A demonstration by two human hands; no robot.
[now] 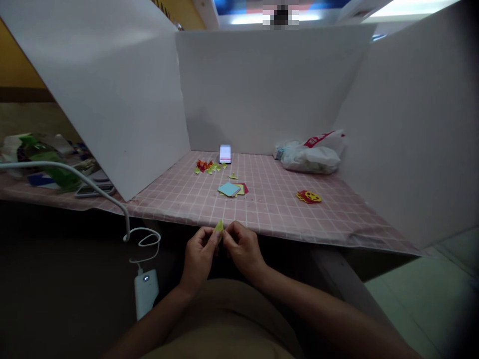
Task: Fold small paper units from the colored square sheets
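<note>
My left hand (200, 254) and my right hand (243, 247) meet just below the near edge of the table, fingers pinched together on a small folded piece of yellow-green paper (219, 227). Only its pointed tip shows above my fingertips. Both hands hang over my lap, in front of the pink checked tablecloth (269, 209). On the cloth beyond them lies a small stack of coloured paper squares (232, 189), light blue on top.
A cluster of folded red and green paper pieces (207, 166) lies near a small lit phone (225, 153) at the back. A red-yellow paper shape (309, 197) and a plastic bag (310, 155) sit right. White boards wall the table. A power bank (145, 294) with cable hangs left.
</note>
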